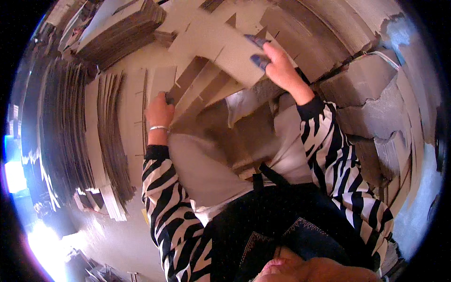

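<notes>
My right hand (281, 68), with dark coverings on its thumb and fingertips, grips the right end of a slotted cardboard sheet (223, 49). The sheet lies at a slant ahead of my lap. To the left, my left hand (159, 112) is closed at the near left end of some folded cardboard strips (197, 87), which stand on edge and cross below the sheet. A dark covering shows on its thumb too. Part of the strips is hidden beneath the sheet, so I cannot tell how the pieces join.
Stacks of flat cardboard stand at the left (66, 127) and far left (122, 35). More cardboard (310, 37) lies at the far right. Wrapped bundles (352, 80) are piled along the right side. My legs (206, 164) spread either side of a brown cardboard surface.
</notes>
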`<action>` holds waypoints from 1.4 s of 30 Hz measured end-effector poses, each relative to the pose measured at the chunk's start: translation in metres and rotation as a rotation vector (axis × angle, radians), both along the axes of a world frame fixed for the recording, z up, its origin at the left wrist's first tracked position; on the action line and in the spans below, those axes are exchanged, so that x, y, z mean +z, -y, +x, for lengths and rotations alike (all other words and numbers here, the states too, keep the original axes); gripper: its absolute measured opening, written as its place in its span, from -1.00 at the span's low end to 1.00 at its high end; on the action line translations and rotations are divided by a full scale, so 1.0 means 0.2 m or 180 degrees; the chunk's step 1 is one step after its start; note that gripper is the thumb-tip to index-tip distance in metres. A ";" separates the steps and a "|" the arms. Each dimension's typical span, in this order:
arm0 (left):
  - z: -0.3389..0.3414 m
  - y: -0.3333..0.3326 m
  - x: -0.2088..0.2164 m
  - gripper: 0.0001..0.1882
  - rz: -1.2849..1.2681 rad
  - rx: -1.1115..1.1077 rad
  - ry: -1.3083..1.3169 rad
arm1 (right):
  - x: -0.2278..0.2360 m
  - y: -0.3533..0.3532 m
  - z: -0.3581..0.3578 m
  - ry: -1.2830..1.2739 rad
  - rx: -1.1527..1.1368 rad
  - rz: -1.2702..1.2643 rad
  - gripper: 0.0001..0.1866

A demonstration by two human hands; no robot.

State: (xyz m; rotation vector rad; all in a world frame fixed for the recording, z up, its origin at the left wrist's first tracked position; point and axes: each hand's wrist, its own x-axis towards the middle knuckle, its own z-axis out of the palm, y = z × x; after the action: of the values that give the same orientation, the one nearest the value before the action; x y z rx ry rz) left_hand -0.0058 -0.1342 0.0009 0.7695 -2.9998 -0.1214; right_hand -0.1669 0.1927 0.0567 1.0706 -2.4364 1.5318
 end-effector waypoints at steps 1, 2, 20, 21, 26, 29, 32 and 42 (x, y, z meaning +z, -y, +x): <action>0.00 -0.01 -0.01 -0.73 -0.0048 -0.0016 -0.0056 | 0.00 0.03 0.06 -0.0010 0.0351 -0.0058 -0.51; -0.01 -0.02 -0.01 -0.74 -0.0097 -0.0029 -0.0110 | -0.05 0.07 0.10 0.0022 0.0443 0.0173 -0.56; -0.08 -0.05 0.03 -0.76 -0.0423 0.0287 0.0192 | 0.12 0.24 0.32 -0.0678 0.0332 0.0883 -0.79; -0.08 -0.04 0.04 -0.75 -0.0420 0.0298 0.0207 | 0.15 0.23 0.33 -0.0739 0.0353 0.0925 -0.79; -0.09 -0.06 0.07 -0.76 -0.0410 0.0414 0.0291 | 0.22 0.28 0.37 -0.1100 0.0641 0.1390 -0.78; -0.11 -0.06 0.04 -0.76 -0.0698 0.0205 0.0075 | 0.22 0.37 0.37 -0.1326 0.0735 0.1555 -0.78; -0.09 -0.12 0.10 -0.76 -0.1063 -0.0486 -0.0896 | 0.14 0.41 0.36 -0.1425 0.0886 0.1670 -0.79; -0.04 -0.16 -0.03 -0.79 0.0392 -0.1462 0.0352 | -0.17 0.32 0.38 -0.1232 0.0754 0.1605 -0.62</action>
State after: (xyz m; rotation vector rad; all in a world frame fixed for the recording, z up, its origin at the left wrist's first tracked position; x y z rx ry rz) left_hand -0.0139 -0.1023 -0.0044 0.0792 -3.2409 -0.2875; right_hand -0.0909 0.1278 0.0222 1.6061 -2.5244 0.6497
